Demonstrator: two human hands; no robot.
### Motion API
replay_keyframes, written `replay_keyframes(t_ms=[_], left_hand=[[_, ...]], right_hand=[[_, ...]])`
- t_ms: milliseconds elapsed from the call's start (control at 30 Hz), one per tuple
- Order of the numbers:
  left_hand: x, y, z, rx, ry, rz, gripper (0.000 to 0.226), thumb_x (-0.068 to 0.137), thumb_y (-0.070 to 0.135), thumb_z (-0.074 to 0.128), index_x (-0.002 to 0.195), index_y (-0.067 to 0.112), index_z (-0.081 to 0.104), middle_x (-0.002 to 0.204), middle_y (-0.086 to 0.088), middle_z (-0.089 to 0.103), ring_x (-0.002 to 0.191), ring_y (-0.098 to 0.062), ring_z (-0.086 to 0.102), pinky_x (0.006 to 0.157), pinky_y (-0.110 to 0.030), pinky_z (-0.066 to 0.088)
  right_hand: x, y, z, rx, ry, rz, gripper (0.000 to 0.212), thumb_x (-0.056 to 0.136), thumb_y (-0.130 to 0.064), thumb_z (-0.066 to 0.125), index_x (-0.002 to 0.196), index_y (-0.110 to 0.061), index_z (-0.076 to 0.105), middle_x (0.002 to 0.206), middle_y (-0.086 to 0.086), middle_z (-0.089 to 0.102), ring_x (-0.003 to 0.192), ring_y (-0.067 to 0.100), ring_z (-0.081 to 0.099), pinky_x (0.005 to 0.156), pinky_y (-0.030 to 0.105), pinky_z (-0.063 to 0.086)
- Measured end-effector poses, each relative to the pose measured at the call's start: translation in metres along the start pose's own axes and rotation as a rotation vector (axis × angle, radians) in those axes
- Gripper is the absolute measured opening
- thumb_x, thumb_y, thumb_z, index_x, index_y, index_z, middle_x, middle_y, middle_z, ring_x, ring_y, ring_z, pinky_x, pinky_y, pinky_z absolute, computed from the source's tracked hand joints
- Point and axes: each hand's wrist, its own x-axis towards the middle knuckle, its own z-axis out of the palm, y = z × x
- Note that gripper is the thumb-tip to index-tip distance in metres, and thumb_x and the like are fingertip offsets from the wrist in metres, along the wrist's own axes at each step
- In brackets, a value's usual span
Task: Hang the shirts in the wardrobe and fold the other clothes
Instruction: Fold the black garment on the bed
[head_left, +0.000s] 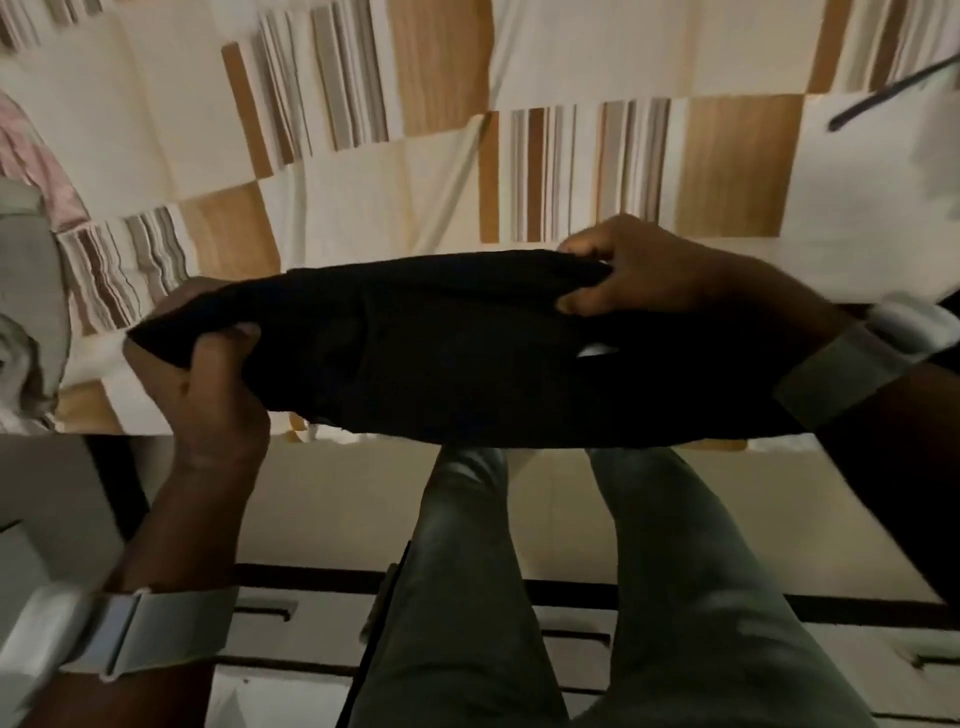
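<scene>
So there's a black garment, soft matte fabric bunched into a long flattish bundle, held up over the edge of the bed. The left hand grips its left end, fingers curled round the cloth. The right hand pinches the top right edge between thumb and fingers. The bedsheet is a cream, tan and striped patchwork. Pale folded clothes sit far left.

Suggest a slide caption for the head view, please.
Both hands, left and right, grip a black garment over a patchwork bedspread.
</scene>
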Motion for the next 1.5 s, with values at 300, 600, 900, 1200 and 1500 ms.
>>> replay_keyframes(t_ms=[300, 600, 900, 1200, 1500], left_hand=[[0.098, -0.045, -0.090, -0.051, 0.070, -0.124, 0.039, 0.075, 0.019, 0.060, 0.107, -0.002, 0.054, 0.091, -0.005, 0.058, 0.088, -0.017, 0.061, 0.079, -0.029, 0.053], [0.252, -0.082, -0.050, 0.101, 0.011, -0.189, 0.026, 0.085, 0.032, 0.068, 0.106, 0.020, 0.076, 0.100, 0.006, 0.077, 0.099, -0.015, 0.073, 0.084, -0.026, 0.057], [0.255, -0.110, -0.053, 0.187, -0.079, -0.207, 0.050, 0.095, 0.044, 0.070, 0.134, 0.013, 0.064, 0.125, -0.001, 0.070, 0.115, -0.017, 0.068, 0.095, -0.028, 0.057], [0.222, -0.100, -0.055, 0.115, -0.058, 0.131, 0.032, 0.101, 0.027, 0.067, 0.128, 0.013, 0.057, 0.125, -0.005, 0.067, 0.119, -0.016, 0.066, 0.096, -0.025, 0.055], [0.237, -0.091, -0.055, 0.178, -0.271, -0.348, 0.047, 0.096, 0.065, 0.056, 0.116, 0.022, 0.061, 0.087, -0.001, 0.065, 0.068, -0.018, 0.069, 0.065, -0.039, 0.059]], right_hand=[[-0.024, -0.044, -0.033, 0.349, 0.305, 0.056, 0.020, 0.085, -0.027, 0.073, 0.102, -0.029, 0.083, 0.094, 0.001, 0.080, 0.085, 0.019, 0.076, 0.083, 0.035, 0.061], [0.120, -0.072, -0.080, -0.284, 0.958, 0.097, 0.027, 0.088, -0.034, 0.063, 0.113, -0.030, 0.073, 0.103, -0.003, 0.075, 0.093, 0.017, 0.070, 0.088, 0.036, 0.055], [0.125, -0.035, -0.055, -0.348, 1.005, 0.217, 0.038, 0.099, -0.052, 0.056, 0.112, -0.020, 0.071, 0.108, 0.009, 0.073, 0.099, 0.033, 0.066, 0.085, 0.042, 0.052], [0.119, -0.026, -0.105, -0.187, 1.308, -0.064, 0.023, 0.104, -0.057, 0.050, 0.104, -0.041, 0.066, 0.100, -0.009, 0.072, 0.096, 0.017, 0.069, 0.084, 0.041, 0.054], [0.142, -0.086, -0.060, -0.368, 1.308, -0.086, 0.035, 0.090, -0.025, 0.055, 0.119, -0.043, 0.060, 0.116, -0.015, 0.057, 0.113, 0.018, 0.059, 0.102, 0.041, 0.045]])
